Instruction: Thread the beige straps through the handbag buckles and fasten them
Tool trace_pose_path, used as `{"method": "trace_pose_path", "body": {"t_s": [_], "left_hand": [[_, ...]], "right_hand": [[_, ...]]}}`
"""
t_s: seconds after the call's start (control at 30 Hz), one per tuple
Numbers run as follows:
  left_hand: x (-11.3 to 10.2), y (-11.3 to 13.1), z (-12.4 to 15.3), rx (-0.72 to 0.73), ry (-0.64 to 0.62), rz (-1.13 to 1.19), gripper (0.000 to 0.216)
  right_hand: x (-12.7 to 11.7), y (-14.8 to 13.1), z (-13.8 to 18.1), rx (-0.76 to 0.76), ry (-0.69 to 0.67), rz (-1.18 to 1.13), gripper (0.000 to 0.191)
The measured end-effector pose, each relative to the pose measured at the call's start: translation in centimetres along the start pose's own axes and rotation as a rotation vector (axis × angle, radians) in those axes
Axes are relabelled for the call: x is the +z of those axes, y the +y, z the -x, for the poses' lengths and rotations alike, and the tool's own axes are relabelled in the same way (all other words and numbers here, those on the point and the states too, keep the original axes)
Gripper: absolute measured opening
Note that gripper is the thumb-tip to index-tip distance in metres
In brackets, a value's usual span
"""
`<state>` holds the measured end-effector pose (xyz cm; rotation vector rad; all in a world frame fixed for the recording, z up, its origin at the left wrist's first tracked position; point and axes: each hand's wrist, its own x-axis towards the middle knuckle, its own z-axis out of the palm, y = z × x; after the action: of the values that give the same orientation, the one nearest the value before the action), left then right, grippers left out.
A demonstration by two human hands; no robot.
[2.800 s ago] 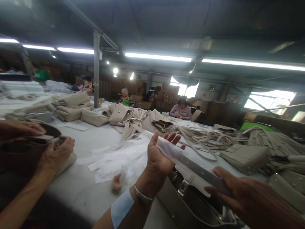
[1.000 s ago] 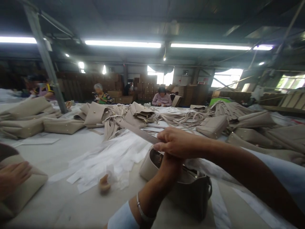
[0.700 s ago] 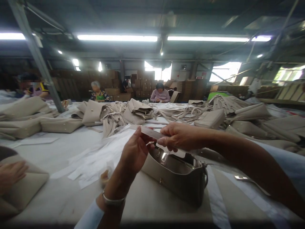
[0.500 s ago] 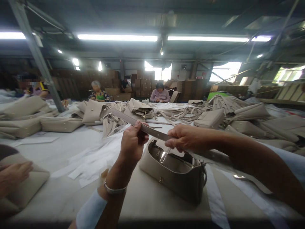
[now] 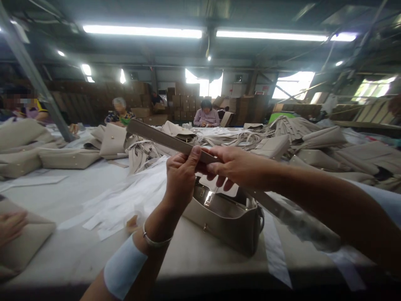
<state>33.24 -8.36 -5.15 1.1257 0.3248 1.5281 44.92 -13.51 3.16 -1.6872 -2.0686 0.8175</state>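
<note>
A long taupe leather strap (image 5: pixel 156 136) is held up over the table, slanting from upper left down to lower right. My left hand (image 5: pixel 180 177) is closed round it near its middle, thumb on top. My right hand (image 5: pixel 233 167) pinches the same strap just to the right. Directly below both hands stands an open beige handbag (image 5: pixel 232 223) with a metal clasp showing inside. The strap's lower end, partly wrapped in thin film, trails off to the lower right.
White paper strips (image 5: pixel 125 205) lie on the table to the left of the bag. Piles of beige bags (image 5: pixel 56 156) and straps (image 5: pixel 238 142) cover the far table. Another person's hand (image 5: pixel 11 225) rests on a bag at the left edge. Seated workers sit beyond.
The strap has been pulled further up and to the left through my hands, so more of it sticks out at the upper left. My hands have come closer together above the bag.
</note>
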Motion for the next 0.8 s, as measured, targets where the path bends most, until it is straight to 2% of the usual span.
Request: {"method": "trace_pose_path", "body": {"t_s": [0.07, 0.2, 0.27, 0.37, 0.47, 0.57, 0.67, 0.73, 0.8], "left_hand": [[-0.6, 0.3, -0.3, 0.075, 0.024, -0.049, 0.026], [-2.2, 0.0, -0.7, 0.156, 0.055, -0.120, 0.023], [-2.9, -0.2, -0.8, 0.148, 0.046, -0.121, 0.024], [-4.1, -0.6, -0.7, 0.083, -0.038, -0.173, 0.026], [-5.4, -1.2, 0.0, 0.028, -0.066, -0.364, 0.021], [-6.5, -2.3, 1.3, -0.146, -0.159, -0.611, 0.019], [-7.0, -3.3, 1.9, -0.380, -0.401, -0.857, 0.024], [-6.8, -3.7, 1.7, -0.529, -0.535, -0.905, 0.030], [-6.5, -3.9, 1.2, -0.647, -0.611, -0.844, 0.029]], "right_hand": [[0.7, -0.5, -0.6, 0.033, 0.014, -0.088, 0.015], [1.4, 0.4, -1.1, -0.129, 0.041, -0.023, 0.019], [1.6, 1.3, -1.3, -0.145, 0.054, -0.022, 0.022], [1.6, 2.9, -1.3, -0.071, 0.071, -0.064, 0.024], [1.5, 5.0, -1.0, 0.042, 0.132, -0.142, 0.021], [1.7, 7.3, -0.6, 0.145, 0.115, -0.251, 0.015], [2.1, 9.4, -0.4, 0.243, 0.098, -0.362, 0.016], [2.3, 10.3, -0.5, 0.220, 0.106, -0.410, 0.021], [2.5, 11.0, -0.8, 0.157, 0.078, -0.413, 0.027]]}}
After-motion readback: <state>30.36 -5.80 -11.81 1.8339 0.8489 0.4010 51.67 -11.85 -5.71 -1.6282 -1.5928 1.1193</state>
